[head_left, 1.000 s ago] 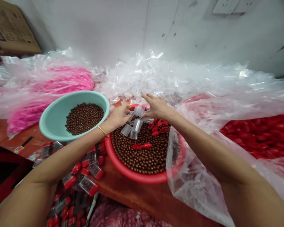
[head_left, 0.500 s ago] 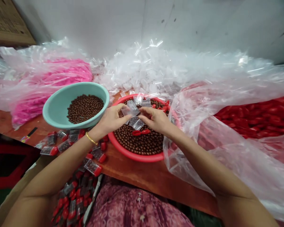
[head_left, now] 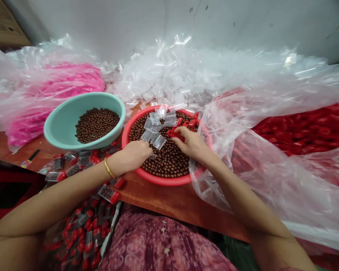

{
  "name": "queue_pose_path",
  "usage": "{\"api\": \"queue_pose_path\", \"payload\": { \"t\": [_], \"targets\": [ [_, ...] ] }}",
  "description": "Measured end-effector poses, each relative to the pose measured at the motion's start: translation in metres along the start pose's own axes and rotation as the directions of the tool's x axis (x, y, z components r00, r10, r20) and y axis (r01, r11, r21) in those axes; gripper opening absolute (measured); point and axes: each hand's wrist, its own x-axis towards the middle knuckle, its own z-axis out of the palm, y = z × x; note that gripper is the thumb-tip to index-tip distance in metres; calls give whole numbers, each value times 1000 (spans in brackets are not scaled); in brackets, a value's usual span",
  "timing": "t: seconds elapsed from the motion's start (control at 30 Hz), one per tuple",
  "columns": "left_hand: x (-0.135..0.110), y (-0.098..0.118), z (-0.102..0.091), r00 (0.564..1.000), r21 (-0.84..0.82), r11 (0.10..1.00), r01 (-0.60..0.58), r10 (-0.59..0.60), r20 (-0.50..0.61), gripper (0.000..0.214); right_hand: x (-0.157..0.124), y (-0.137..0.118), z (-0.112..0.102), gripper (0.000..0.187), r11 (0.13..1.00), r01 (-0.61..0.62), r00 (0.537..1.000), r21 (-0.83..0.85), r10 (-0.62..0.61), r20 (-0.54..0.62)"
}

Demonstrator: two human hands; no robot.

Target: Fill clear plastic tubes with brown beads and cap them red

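A red plastic basin (head_left: pixel 158 180) holds a heap of round brown chocolate-like balls (head_left: pixel 169 160). Several small clear plastic bags (head_left: pixel 154 130) lie on top of the balls. My right hand (head_left: pixel 190 143) is over the basin's far side, its fingertips pinching red plastic pieces (head_left: pixel 175 133). My left hand (head_left: pixel 134 155) rests curled over the near-left rim, close to the balls. A gold bangle circles my left wrist. Nothing shows clearly in its fingers, though a small clear corner peeks out beside them.
A teal basin (head_left: pixel 84 130) of brown balls stands to the left. Heaps of clear bags (head_left: pixel 169 75), pink pieces (head_left: pixel 70 81) and red pieces (head_left: pixel 299 130) lie under plastic sheeting behind and right. Filled packets (head_left: pixel 86 231) lie by the wooden table's near edge (head_left: pixel 169 222).
My hands have parted from the clear bags they held together. The bags now lie on the balls, my right hand has moved onto the red pieces, and my left has dropped to the rim.
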Motion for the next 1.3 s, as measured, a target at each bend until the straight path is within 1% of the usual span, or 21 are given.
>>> {"api": "queue_pose_path", "payload": {
  "t": [0.03,0.07,0.13,0.17,0.23,0.3,0.37,0.43,0.5,0.57,0.6,0.67,0.73,0.8,0.87,0.93,1.03,1.1,1.13,1.2,1.3],
  "targets": [
    [4,2,3,1000,12,1000,-17,17,25,27,-1,7,1,22,982,-31,996,188,45,-71],
    [10,5,6,998,14,999,-28,28,50,28,-3,14,3,24,928,-44,991,370,88,-104],
    [23,10,13,996,-11,999,-45,45,78,30,-3,22,6,29,765,-58,983,641,157,-99],
    [30,12,16,996,-39,998,-51,53,73,31,-3,24,7,32,694,-68,980,717,181,-82],
    [43,15,23,998,-123,992,-42,48,39,27,-2,24,7,35,612,-73,976,788,207,-70],
    [53,15,28,1000,-243,970,-1,4,12,20,-2,22,5,36,578,-66,971,813,224,-81],
    [60,13,31,999,-411,910,48,-50,5,13,-2,21,2,36,561,-59,966,825,241,-95],
    [64,8,32,996,-628,775,67,-92,-8,8,-2,20,0,36,546,-52,958,836,263,-113],
    [64,4,31,992,-831,555,38,-124,-37,7,-2,20,0,35,538,-52,954,841,277,-118],
    [60,1,29,988,-951,308,-15,-143,-61,11,-2,20,0,35,540,-53,952,840,283,-121],
    [56,1,27,986,-978,203,-40,-149,-72,13,-2,20,1,36,543,-55,951,838,284,-121],
    [48,1,25,982,-995,50,-84,-166,-91,17,-3,20,1,36,551,-70,952,832,285,-108],
    [38,3,24,982,-993,-69,-91,-173,-78,22,-3,20,0,36,553,-93,957,828,279,-80],
    [30,5,27,988,-979,-194,-56,-151,-27,27,-3,20,0,37,543,-114,961,832,271,-45],
    [23,8,31,990,-956,-290,-35,-137,6,33,-4,20,-1,38,515,-126,965,848,263,-16],
    [19,10,35,987,-943,-328,-62,-164,-8,37,-5,18,-3,37,474,-145,962,869,271,13],
    [16,14,38,976,-927,-351,-133,-209,-60,40,-8,12,-9,33,393,-210,949,895,301,91],
    [15,15,38,972,-922,-354,-158,-220,-82,38,-10,7,-14,31,390,-233,943,891,313,109],
    [15,16,38,972,-924,-348,-160,-221,-85,35,-11,4,-16,30,419,-230,945,878,312,99],
    [16,17,38,968,-928,-330,-174,-229,-100,31,-13,-1,-18,27,513,-198,955,836,292,47],
    [20,18,42,952,-920,-303,-248,-252,-174,29,-16,-9,-17,30,655,-119,981,746,193,-13]
  ]
}}
